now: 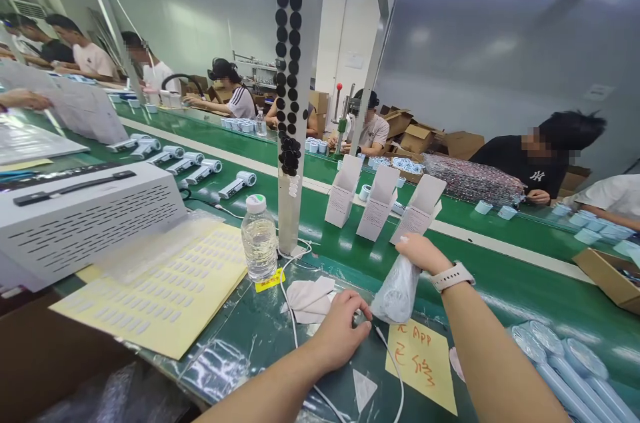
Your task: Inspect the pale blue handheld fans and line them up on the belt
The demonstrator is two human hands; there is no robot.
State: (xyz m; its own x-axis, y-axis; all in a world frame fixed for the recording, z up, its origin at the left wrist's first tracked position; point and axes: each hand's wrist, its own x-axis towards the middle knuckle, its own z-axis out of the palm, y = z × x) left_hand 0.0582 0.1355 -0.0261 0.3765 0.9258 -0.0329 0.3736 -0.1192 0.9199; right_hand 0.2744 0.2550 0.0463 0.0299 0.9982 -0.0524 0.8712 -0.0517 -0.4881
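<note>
My right hand (420, 253), with a pale watch on the wrist, is closed on the top of a clear plastic bag (397, 293). The bag hangs down from it, and a rounded object shows dimly inside its lower end. My left hand (343, 326) lies on the green table just left of the bag, fingers loosely bent and apart, with nothing visible in it. Beside it are a pale cloth (307, 300) and a white cable (387, 350). Under the bag lies a yellow note (425, 366) with red handwriting.
Three open white boxes (377, 206) stand on the green conveyor (480, 263). A water bottle (259, 240), a sticker sheet (165, 296) and a metal post (290, 210) are at left. Light-blue devices (565, 363) lie at lower right. Several people work across the line.
</note>
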